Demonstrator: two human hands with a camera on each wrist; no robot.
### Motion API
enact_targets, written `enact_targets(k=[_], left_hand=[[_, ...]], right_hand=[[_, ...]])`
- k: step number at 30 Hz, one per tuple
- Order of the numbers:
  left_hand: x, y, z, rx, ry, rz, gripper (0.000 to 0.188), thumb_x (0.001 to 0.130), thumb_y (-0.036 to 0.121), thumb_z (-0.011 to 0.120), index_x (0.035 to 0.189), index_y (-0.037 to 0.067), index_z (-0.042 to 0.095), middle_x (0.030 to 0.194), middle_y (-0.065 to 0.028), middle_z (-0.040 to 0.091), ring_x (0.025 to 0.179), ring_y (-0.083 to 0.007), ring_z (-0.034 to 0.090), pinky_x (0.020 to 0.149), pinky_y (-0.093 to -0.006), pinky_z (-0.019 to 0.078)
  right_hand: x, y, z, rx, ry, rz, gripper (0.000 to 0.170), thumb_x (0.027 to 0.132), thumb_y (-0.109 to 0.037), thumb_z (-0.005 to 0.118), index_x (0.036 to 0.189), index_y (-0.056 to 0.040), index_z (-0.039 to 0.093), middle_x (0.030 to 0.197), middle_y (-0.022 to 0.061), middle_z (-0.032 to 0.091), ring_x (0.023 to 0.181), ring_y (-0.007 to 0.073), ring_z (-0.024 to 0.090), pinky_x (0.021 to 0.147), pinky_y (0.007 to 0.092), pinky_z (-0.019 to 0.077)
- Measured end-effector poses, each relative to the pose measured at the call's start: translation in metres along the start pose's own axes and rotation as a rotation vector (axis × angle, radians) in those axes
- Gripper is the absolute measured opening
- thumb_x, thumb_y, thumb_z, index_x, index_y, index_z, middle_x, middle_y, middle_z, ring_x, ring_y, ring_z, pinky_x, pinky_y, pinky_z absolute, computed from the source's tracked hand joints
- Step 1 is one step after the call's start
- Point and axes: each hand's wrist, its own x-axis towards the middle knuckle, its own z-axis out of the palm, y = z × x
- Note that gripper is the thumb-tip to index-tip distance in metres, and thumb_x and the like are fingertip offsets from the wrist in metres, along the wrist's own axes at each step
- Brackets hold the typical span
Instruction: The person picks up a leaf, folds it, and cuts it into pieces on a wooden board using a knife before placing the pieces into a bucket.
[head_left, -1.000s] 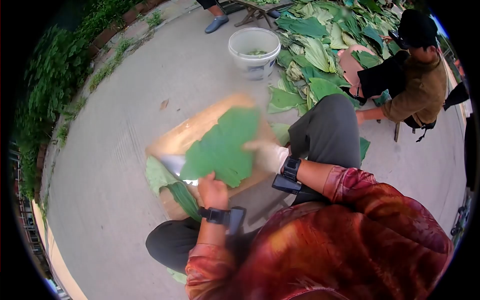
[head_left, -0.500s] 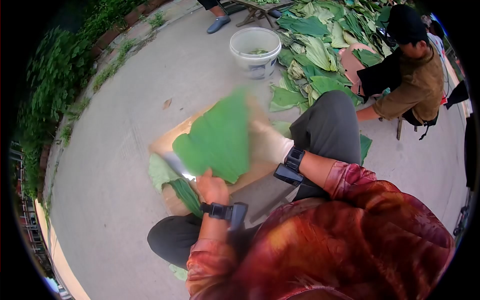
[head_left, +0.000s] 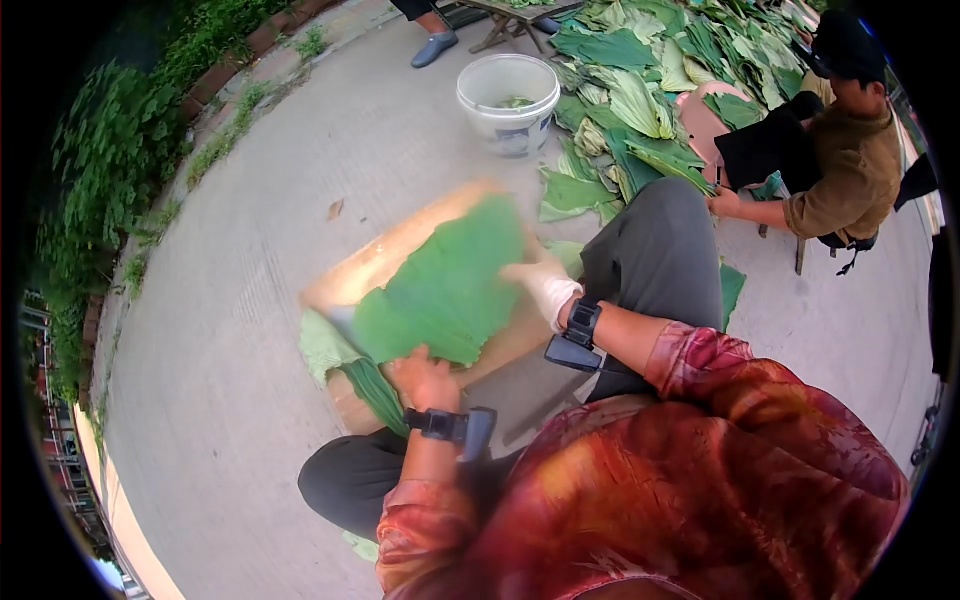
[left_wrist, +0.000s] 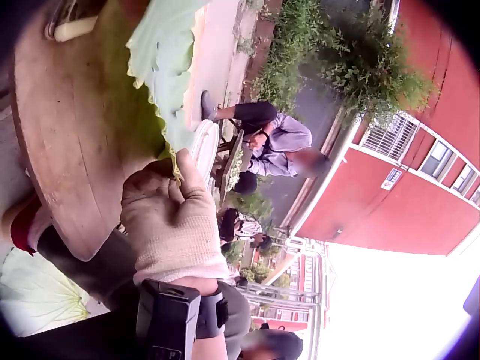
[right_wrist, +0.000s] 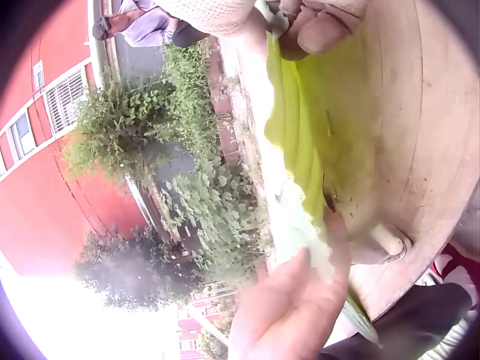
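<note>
A broad green leaf (head_left: pixel 440 290) is spread above a wooden board (head_left: pixel 400 235). My bare left hand (head_left: pixel 425 380) pinches its near edge; in the right wrist view the left hand (right_wrist: pixel 292 300) has thumb and fingers on the pale, wavy leaf edge (right_wrist: pixel 292 135). My white-gloved right hand (head_left: pixel 548 285) holds the leaf's right side, and the left wrist view shows the gloved hand (left_wrist: pixel 176 225) pinching that edge between thumb and finger. A pale leaf (head_left: pixel 325 345) and a dark folded one (head_left: pixel 375 395) hang over the board's left end.
A white bucket (head_left: pixel 508 110) with green bits inside stands beyond the board. Many leaves (head_left: pixel 640 100) are heaped at the back right. Beside them sits a person in brown (head_left: pixel 850 170), near a pink container (head_left: pixel 705 125). My right knee (head_left: pixel 655 240) rises beside my right hand.
The held leaf has shifted and changed its tilt, with both hands still on it. My right hand has moved slightly. The person in brown has moved, and their hand is now by the leaves.
</note>
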Motion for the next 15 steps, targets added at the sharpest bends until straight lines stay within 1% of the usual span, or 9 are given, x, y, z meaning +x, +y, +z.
enact_targets(k=[1, 2, 3, 6, 9, 12, 13, 15], left_hand=[[0.001, 0.000, 0.001, 0.029, 0.001, -0.001, 0.032, 0.090, -0.007, 0.046, 0.120, 0.005, 0.052, 0.114, -0.0098, 0.059, 0.097, -0.0263, 0.061, 0.080, -0.0413, 0.0538], [-0.017, 0.062, 0.011, -0.223, 0.066, -0.223, 0.030, 0.090, -0.005, 0.048, 0.118, 0.005, 0.054, 0.111, -0.0092, 0.060, 0.094, -0.0249, 0.061, 0.077, -0.0395, 0.0535], [-0.028, 0.096, 0.018, -0.475, 0.131, -0.446, 0.027, 0.090, -0.004, 0.049, 0.116, 0.005, 0.055, 0.108, -0.0086, 0.061, 0.092, -0.0235, 0.062, 0.074, -0.0377, 0.0532], [-0.029, 0.096, 0.021, -0.299, 0.068, -0.170, 0.022, 0.088, -0.003, 0.055, 0.108, 0.002, 0.059, 0.097, -0.0064, 0.062, 0.082, -0.0195, 0.060, 0.068, -0.0333, 0.0495], [-0.021, 0.078, 0.027, 0.258, 0.030, 0.258, 0.023, 0.082, -0.004, 0.061, 0.105, -0.003, 0.057, 0.095, -0.0148, 0.058, 0.084, -0.0289, 0.058, 0.074, -0.0365, 0.0471], [-0.039, 0.106, 0.044, 0.354, -0.186, 0.322, 0.021, 0.081, -0.005, 0.061, 0.101, -0.004, 0.055, 0.090, -0.0158, 0.056, 0.076, -0.0285, 0.055, 0.070, -0.0381, 0.0456], [-0.034, 0.091, 0.050, 0.362, -0.225, 0.365, 0.028, 0.080, -0.005, 0.059, 0.107, -0.004, 0.056, 0.087, -0.0150, 0.056, 0.073, -0.0277, 0.053, 0.069, -0.0374, 0.0458], [-0.032, 0.071, 0.059, 0.268, -0.288, 0.304, 0.034, 0.080, -0.006, 0.057, 0.113, -0.003, 0.057, 0.086, -0.0146, 0.056, 0.073, -0.0277, 0.053, 0.069, -0.0371, 0.0458]], right_hand=[[0.001, -0.001, 0.000, 0.011, 0.001, 0.012, 0.059, 0.080, -0.011, 0.071, 0.136, -0.0022, 0.052, 0.116, 0.0089, 0.065, 0.101, 0.0187, 0.059, 0.090, 0.0304, 0.0460], [0.000, -0.001, -0.001, 0.022, 0.003, 0.026, 0.059, 0.080, -0.011, 0.071, 0.136, -0.0021, 0.052, 0.116, 0.0093, 0.065, 0.101, 0.0187, 0.059, 0.090, 0.0300, 0.0458], [-0.002, -0.001, -0.003, 0.033, 0.006, 0.041, 0.059, 0.080, -0.011, 0.071, 0.135, -0.0019, 0.052, 0.117, 0.0098, 0.065, 0.100, 0.0188, 0.059, 0.090, 0.0295, 0.0457], [0.013, 0.019, -0.008, -0.284, -0.046, 0.077, 0.064, 0.081, -0.007, 0.068, 0.140, 0.0016, 0.045, 0.128, 0.0169, 0.059, 0.113, 0.0275, 0.057, 0.099, 0.0354, 0.0437], [0.013, 0.038, -0.005, -0.375, -0.094, 0.119, 0.064, 0.082, -0.013, 0.070, 0.139, 0.0026, 0.045, 0.129, 0.0195, 0.058, 0.116, 0.0297, 0.056, 0.101, 0.0369, 0.0429], [-0.020, -0.015, 0.013, -0.433, -0.257, 0.151, 0.061, 0.084, -0.020, 0.071, 0.135, 0.0037, 0.049, 0.130, 0.0212, 0.057, 0.121, 0.0311, 0.055, 0.103, 0.0382, 0.0420], [-0.021, -0.004, 0.015, -0.468, -0.264, 0.079, 0.060, 0.084, -0.022, 0.071, 0.134, 0.0037, 0.050, 0.130, 0.0213, 0.057, 0.121, 0.0313, 0.055, 0.103, 0.0382, 0.0421], [-0.018, 0.025, 0.015, -0.538, -0.277, -0.067, 0.058, 0.085, -0.025, 0.070, 0.133, 0.0039, 0.051, 0.129, 0.0214, 0.058, 0.121, 0.0318, 0.054, 0.103, 0.0381, 0.0423]])
